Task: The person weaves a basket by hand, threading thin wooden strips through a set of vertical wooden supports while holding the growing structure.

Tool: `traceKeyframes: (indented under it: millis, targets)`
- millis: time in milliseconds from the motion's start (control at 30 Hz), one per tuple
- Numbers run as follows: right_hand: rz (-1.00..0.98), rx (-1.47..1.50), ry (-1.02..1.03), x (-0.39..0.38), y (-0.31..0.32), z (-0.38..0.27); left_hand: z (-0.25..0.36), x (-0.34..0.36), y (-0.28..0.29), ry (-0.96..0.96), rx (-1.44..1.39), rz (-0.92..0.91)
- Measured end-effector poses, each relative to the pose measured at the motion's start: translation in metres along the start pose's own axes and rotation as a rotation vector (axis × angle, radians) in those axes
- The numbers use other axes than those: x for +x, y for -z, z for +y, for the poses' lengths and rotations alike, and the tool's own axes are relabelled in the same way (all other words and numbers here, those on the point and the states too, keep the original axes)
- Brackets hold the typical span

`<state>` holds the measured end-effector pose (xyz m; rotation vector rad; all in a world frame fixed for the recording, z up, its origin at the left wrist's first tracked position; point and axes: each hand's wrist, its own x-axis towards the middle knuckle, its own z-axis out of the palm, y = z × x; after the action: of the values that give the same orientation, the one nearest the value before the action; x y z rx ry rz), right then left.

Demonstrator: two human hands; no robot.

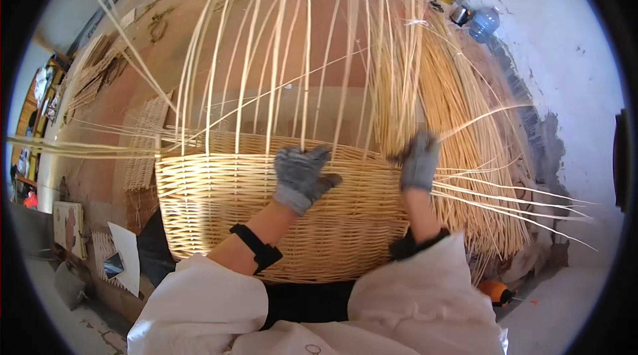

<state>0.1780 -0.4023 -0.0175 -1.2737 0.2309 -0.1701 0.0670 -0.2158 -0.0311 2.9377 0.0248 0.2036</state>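
A half-woven wicker basket [219, 215] sits in front of me, its pale upright stakes [266, 56] rising from the woven wall. My left hand [300, 177], in a grey glove, rests on the basket's top rim with fingers spread and gripping nothing. My right hand [419, 161], also gloved, is closed around a thin willow rod [478, 116] at the rim's right side. A black band sits on my left wrist.
A thick bundle of loose willow rods [458, 122] leans at the right. Woven mats [143, 142] lie on the brown floor at left. Jars and a blue jug [484, 23] stand by the white wall at the top right. An orange tool [495, 292] lies low right.
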Motion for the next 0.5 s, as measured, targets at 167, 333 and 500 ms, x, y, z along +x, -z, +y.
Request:
traceKeyframes:
  millis: [167,333,500]
  targets:
    - [-0.146,0.211,-0.312,-0.020,0.049,-0.015,0.027,-0.007,-0.034,0.304,-1.206,0.511]
    - [-0.625,-0.614,0.444,0.063,0.037,-0.012,0.094,0.031,0.008,-0.121,-0.060,-0.267]
    - [-0.414,-0.694,0.258,0.060,0.031,-0.049,0.105,0.037,-0.004,0.102,-0.189,-0.225]
